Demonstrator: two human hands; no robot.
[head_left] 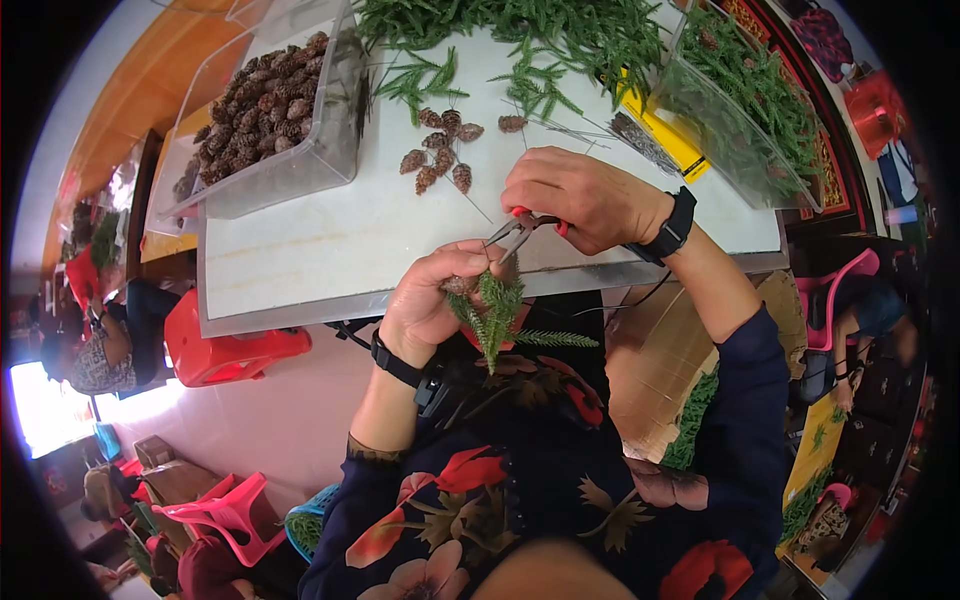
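Observation:
My left hand (432,285) pinches a green artificial pine sprig (493,312) near the table's front edge. A pine cone (460,285) sits against the fingers, beside the sprig's stem. Closed around red-handled pliers (519,236), my right hand (580,195) is just above and to the right. The pliers' jaws stand apart at the top of the sprig, close to my left fingertips. Thin wire shows there, but whether the jaws touch it I cannot tell. Several loose pine cones (437,150), some with wire stems, lie on the white tabletop (300,265) beyond my hands.
At the left is a clear bin (335,150) of pine cones; at the right, another clear bin (700,120) holds green sprigs. Sprigs (540,35) pile up at the back. Wires (640,140) lie on a yellow strip (665,125). A red stool (215,340) stands left. Other people work nearby.

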